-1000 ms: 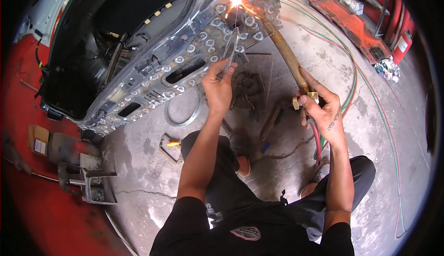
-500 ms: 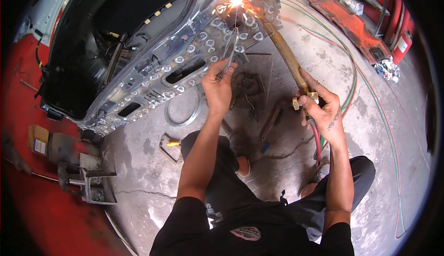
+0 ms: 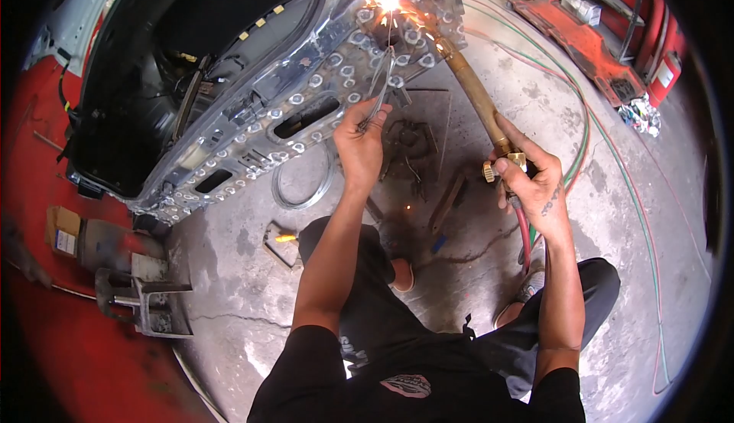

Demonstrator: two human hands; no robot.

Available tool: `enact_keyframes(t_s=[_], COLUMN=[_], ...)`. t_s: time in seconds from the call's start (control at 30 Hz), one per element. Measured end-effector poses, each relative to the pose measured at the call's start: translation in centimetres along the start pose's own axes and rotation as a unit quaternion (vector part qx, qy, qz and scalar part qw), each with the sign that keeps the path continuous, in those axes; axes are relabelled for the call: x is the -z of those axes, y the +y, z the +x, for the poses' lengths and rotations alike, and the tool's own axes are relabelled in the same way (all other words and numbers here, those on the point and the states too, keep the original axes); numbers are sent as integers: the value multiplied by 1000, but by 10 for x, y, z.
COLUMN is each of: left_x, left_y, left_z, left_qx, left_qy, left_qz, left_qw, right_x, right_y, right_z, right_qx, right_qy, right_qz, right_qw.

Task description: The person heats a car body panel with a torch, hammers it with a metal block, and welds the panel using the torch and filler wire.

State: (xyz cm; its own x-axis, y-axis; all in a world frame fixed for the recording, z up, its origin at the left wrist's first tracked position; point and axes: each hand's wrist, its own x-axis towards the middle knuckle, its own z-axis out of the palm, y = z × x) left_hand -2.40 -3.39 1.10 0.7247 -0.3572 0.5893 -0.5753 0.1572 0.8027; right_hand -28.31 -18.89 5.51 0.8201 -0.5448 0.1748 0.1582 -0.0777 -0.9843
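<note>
In the head view, my right hand [image 3: 539, 182] is wrapped round the valve end of a brass gas torch [image 3: 475, 94], which slants up and left. At its far end a bright glow with sparks [image 3: 391, 2] hides the tip and the metal there. My left hand [image 3: 359, 148] pinches a bent bundle of thin metal wire [image 3: 380, 79], one strand reaching up into the glow. Both hands are below a bare metal car body panel [image 3: 260, 121], dotted with round weld marks and pierced by oval slots. Red and green hoses run down from the torch.
A coil of wire [image 3: 277, 186] lies on the concrete floor under the panel, near a tool with a yellow part [image 3: 286, 238]. Green and red hoses [image 3: 612, 136] curve along the right. A fire extinguisher [image 3: 664, 79] stands at the far right. A metal bracket [image 3: 157, 300] is at left.
The spark spray at the torch tip has changed shape and looks smaller. A small glowing spark now shows low over the floor between my arms. Both hands are almost still.
</note>
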Motion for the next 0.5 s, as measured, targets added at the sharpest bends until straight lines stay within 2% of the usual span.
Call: enact_keyframes(t_s=[0.5], left_x=[0], left_y=[2], left_z=[0], left_qx=[4], left_qy=[4], left_qz=[13], left_qw=[1000], right_x=[-1], right_y=[-1], right_z=[0], right_qx=[-1], right_qy=[-7], right_qz=[-14], right_qw=[1000])
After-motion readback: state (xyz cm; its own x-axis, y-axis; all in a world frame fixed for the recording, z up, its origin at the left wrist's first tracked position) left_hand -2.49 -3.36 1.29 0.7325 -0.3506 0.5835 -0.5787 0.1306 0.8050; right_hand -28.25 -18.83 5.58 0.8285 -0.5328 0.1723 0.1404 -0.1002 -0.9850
